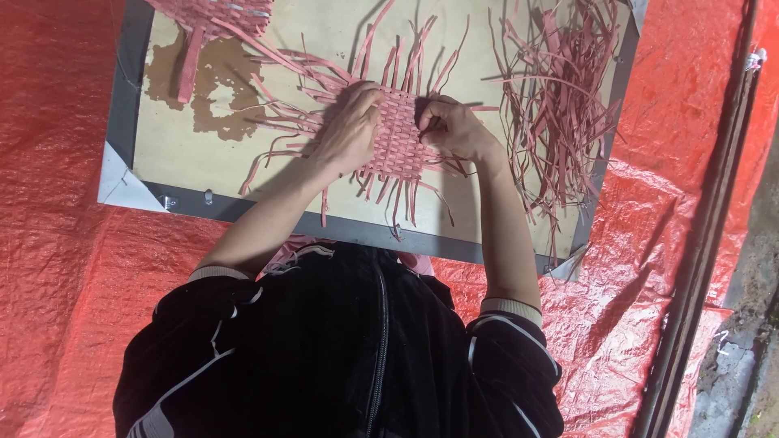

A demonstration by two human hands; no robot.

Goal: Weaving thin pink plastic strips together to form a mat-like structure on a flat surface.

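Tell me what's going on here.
A person in a black jacket is weaving pink strips into a mat on a framed board that lies on a red tarp. The left hand presses flat on the mat's woven part; the right hand pinches a strip at its edge. Unwoven ends stick out all round the mat. A loose pile of strips lies to the right, and another woven piece sits at the board's top corner.

Ground cover: crinkled red plastic tarpaulin [65,243], spread wide. On it, a pale wooden board [187,154] with dark grey frame, stained near its left edge. Right: dark rails [706,243], bare grey ground [751,357]. Dim light.
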